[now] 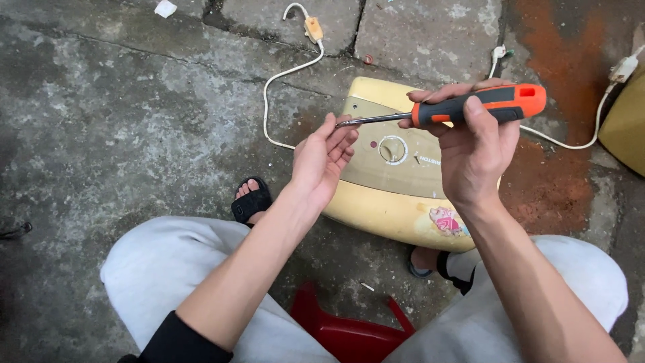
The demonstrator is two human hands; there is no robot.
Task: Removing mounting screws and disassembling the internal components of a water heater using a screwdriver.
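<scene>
gripping an orange-handled screwdriver (470,107), right hand (474,151); left hand (326,158) pinches its tip; yellowed appliance casing (396,188) on concrete floor (101,134), unopened, dial in place

One head-worn camera, looking steeply down from above the seated person's lap.

The single view faces forward and down past the knees onto the concrete floor (121,134), close enough that the forearms enter from the bottom edge and both hands sit near the middle of the frame. The yellowed appliance casing (396,195) lies just beyond the knees, and the red stool (349,333) shows at the bottom edge. No second view shares the scene.
</scene>
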